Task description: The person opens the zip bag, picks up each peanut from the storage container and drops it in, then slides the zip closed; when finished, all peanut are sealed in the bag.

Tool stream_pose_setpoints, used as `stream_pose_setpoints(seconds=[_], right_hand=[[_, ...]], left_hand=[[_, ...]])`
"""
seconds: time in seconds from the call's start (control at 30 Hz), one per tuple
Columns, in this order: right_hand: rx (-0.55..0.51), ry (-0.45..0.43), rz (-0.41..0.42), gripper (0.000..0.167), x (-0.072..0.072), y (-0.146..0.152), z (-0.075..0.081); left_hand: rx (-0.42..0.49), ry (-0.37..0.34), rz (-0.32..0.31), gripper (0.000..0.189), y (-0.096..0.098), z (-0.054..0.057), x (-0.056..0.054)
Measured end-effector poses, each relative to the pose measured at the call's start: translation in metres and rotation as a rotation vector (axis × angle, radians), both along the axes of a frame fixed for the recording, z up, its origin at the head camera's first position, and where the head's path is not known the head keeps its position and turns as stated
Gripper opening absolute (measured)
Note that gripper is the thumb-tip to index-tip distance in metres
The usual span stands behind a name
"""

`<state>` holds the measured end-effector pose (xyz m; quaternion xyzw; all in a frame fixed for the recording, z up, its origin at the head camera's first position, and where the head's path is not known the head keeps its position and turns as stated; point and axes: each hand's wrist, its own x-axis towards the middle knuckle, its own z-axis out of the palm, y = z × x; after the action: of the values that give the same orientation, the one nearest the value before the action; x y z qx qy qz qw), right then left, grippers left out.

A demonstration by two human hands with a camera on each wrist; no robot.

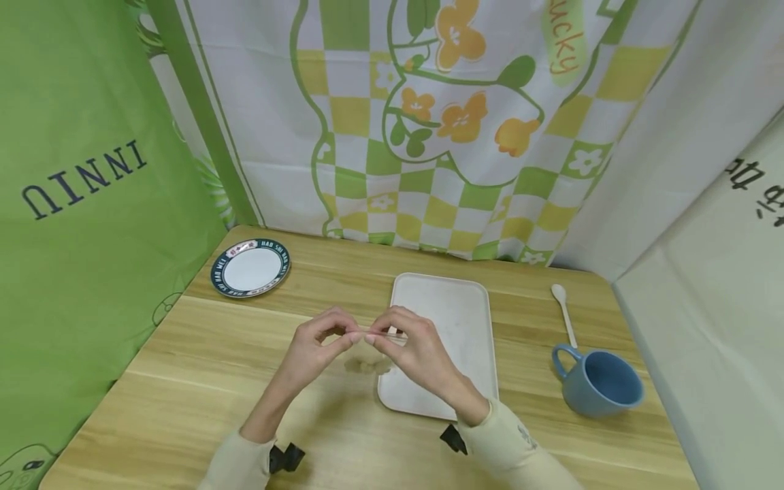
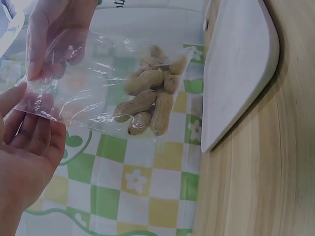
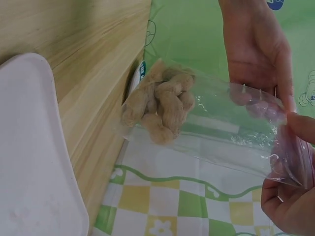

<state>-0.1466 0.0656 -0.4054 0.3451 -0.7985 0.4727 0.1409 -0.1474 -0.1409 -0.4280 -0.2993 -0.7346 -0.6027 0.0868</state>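
Observation:
A clear plastic zip bag (image 2: 93, 81) hangs between the two hands over the table, with several unshelled peanuts (image 2: 147, 93) gathered at its bottom. My left hand (image 1: 318, 344) pinches the bag's top edge between thumb and fingers. Close beside it, my right hand (image 1: 419, 340) pinches the same edge, and the thumbs nearly meet. In the right wrist view the peanuts (image 3: 162, 103) hang well below the fingers, and the bag's mouth strip lies along the right hand (image 3: 293, 201).
A white rectangular tray (image 1: 456, 313) lies partly behind the right hand. At the back left is a plate (image 1: 254, 269) with a dark patterned rim. A blue mug (image 1: 600, 384) and a white spoon (image 1: 564, 313) sit on the right. Printed curtains border the wooden table (image 1: 165, 395).

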Motion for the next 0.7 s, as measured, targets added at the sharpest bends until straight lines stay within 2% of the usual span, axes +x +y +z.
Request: stream_pose_setpoints(seconds=[0.1,0.27,0.37,0.5,0.6,0.7], right_hand=[[-0.021,-0.031,-0.007,0.004,0.0,0.001,0.001],[-0.042,-0.137,-0.048,0.004,0.004,0.002,-0.004],[-0.054,-0.16,-0.069,0.004,0.006,0.002,-0.004],[-0.086,-0.134,-0.047,0.006,0.01,0.002,0.008],[-0.105,-0.134,-0.023,0.006,0.014,0.002,0.02],[-0.134,-0.161,-0.021,0.006,0.017,0.004,0.025]], left_hand=[[0.001,-0.013,-0.001,0.01,0.002,0.0,-0.001],[-0.022,0.045,0.025,0.008,0.005,-0.003,-0.001],[-0.002,0.024,0.022,0.01,0.006,-0.004,0.001],[0.032,-0.032,-0.002,0.012,0.01,-0.003,0.001],[0.03,0.001,-0.001,0.011,0.013,-0.002,-0.001],[0.025,0.054,0.017,0.008,0.014,-0.002,-0.001]])
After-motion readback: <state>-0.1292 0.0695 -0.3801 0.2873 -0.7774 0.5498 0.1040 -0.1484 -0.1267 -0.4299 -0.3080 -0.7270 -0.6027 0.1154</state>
